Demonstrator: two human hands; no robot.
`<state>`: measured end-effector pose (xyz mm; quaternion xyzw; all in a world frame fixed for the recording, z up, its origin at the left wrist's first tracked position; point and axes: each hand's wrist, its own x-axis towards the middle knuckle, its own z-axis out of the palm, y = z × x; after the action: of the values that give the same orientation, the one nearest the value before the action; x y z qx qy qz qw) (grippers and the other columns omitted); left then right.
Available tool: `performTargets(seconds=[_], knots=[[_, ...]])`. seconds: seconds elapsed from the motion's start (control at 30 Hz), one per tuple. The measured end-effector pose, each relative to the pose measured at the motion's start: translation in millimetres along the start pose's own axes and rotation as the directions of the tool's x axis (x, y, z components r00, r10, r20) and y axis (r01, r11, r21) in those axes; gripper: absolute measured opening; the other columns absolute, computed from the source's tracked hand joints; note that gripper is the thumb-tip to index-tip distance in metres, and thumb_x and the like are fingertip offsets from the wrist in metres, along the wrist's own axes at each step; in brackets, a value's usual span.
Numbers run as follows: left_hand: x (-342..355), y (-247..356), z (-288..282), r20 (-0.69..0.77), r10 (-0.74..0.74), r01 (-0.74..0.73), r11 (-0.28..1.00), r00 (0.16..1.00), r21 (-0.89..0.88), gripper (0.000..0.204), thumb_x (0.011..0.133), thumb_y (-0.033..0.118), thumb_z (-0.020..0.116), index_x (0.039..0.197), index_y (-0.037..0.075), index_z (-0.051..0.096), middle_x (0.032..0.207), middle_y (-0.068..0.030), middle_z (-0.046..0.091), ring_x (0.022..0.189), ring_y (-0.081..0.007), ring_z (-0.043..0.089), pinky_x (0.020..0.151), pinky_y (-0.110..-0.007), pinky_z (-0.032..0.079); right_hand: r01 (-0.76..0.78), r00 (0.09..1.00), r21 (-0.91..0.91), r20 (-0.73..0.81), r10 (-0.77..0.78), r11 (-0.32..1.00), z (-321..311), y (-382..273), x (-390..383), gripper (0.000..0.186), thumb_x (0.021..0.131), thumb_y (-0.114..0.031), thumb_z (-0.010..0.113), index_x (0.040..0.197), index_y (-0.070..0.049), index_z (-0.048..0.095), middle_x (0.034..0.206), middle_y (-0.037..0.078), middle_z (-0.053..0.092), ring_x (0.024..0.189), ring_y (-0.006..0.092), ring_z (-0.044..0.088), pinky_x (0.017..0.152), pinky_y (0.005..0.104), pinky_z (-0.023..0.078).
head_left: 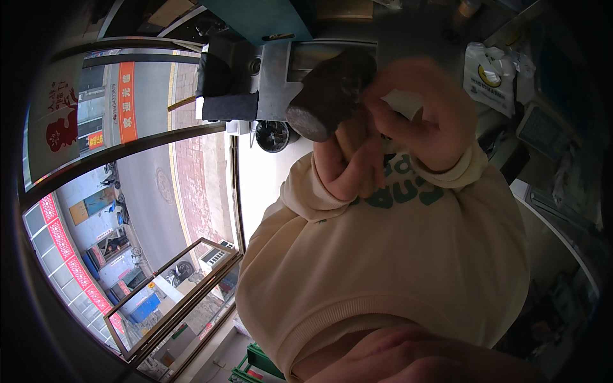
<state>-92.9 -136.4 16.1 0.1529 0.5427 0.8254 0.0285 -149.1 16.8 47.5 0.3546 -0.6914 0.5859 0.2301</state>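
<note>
My left hand (338, 169) is closed around the wooden handle (350, 140) of a hammer or mallet with a large dark head (316, 102), held up in front of my cream sweatshirt (383, 255). My right hand (428, 115) is at the right side of the head, with fingers curled and their tips against the head or the top of the handle; whether they grip anything else is hidden, and the hand is slightly blurred.
Behind my hands are a metal worktop (274, 80) with dark blocks (230, 107) and a round black container (272, 136). At right lie a white plastic bag (485, 86) and a keypad device (536, 127). A window frame (128, 148) fills the left; a green crate (258, 362) is low.
</note>
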Motion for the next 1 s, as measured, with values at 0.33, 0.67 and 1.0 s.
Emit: performTargets(seconds=[0.33, 0.67, 1.0], knots=[[5.3, 13.4, 5.7, -0.026, -0.15, 0.148, 0.987, 0.988, -0.065, 0.055, 0.081, 0.003, 0.034, 0.131, -0.008, 0.015, 0.064, -0.0138, 0.05, 0.037, -0.0185, 0.049, 0.033, -0.022, 0.046, -0.063, 0.997, 0.06, -0.049, 0.066, 0.996, 3.6, 1.4, 2.1, 0.023, 0.068, 0.008, 0.07, 0.09, 0.003, 0.065, 0.087, 0.01, 0.063, 0.077, 0.0189, 0.062, 0.067, 0.0263, 0.047], [2.5, 4.5, -0.1, 0.015, -0.107, 0.108, 0.991, 0.994, -0.079, 0.05, 0.083, -0.002, 0.035, 0.13, -0.005, 0.02, 0.091, -0.0192, 0.052, 0.049, -0.0168, 0.052, 0.033, -0.022, 0.046, 0.016, 0.995, -0.057, -0.096, -0.022, 0.998, 5.8, 2.7, 2.5, 0.022, 0.068, 0.002, 0.075, 0.088, -0.002, 0.066, 0.083, 0.007, 0.063, 0.07, 0.0171, 0.063, 0.061, 0.0252, 0.05], [3.9, -5.6, -5.4, 0.105, 0.054, -0.054, 0.999, 0.993, -0.003, 0.057, 0.082, -0.004, 0.035, 0.135, -0.005, 0.015, 0.116, -0.0238, 0.046, 0.046, -0.0178, 0.056, 0.037, -0.022, 0.046, 0.097, 0.988, -0.11, -0.109, -0.109, 0.989, 6.1, 1.6, 0.4, 0.026, 0.063, 0.01, 0.072, 0.087, 0.006, 0.064, 0.083, 0.013, 0.064, 0.073, 0.0204, 0.062, 0.061, 0.0253, 0.048]])
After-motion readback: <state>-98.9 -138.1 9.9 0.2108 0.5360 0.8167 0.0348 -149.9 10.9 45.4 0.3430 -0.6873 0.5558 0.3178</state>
